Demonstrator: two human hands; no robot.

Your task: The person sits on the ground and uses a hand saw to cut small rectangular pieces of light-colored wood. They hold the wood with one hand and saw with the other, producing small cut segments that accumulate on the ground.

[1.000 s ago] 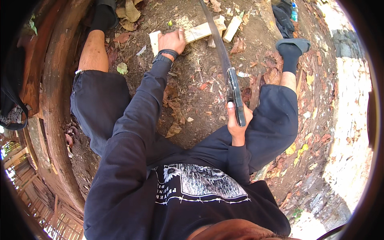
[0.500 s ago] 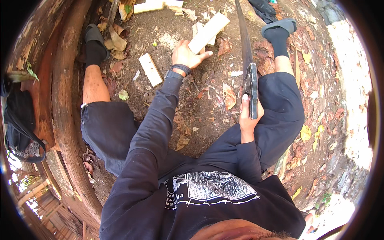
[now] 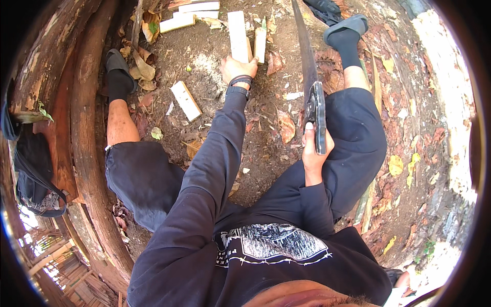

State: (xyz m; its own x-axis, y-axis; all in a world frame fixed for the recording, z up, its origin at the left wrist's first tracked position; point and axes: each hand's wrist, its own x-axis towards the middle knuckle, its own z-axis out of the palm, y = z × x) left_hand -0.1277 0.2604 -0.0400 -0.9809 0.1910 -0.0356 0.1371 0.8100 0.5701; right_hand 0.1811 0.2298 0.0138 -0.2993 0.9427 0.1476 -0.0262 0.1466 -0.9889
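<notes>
I sit on the ground with my legs spread, in dark shorts and dark socks. My left hand (image 3: 238,68), with a black wristband, reaches forward and grips the near end of a pale split wood billet (image 3: 237,35) standing on the dirt. My right hand (image 3: 313,151) holds the dark handle of a long machete (image 3: 307,56), whose blade points away from me over my right leg. A thinner pale wood piece (image 3: 260,44) leans just to the right of the billet.
Another split piece (image 3: 185,100) lies on the dirt by my left knee, and more pale pieces (image 3: 177,22) lie farther off. Curved logs (image 3: 84,128) run along my left. A black bag (image 3: 36,169) hangs at far left. Dry leaves litter the soil.
The view has tilted and my left hand has shifted along the billet, which now stands more upright ahead of me. The machete stays in my right hand, its blade still pointing away.
</notes>
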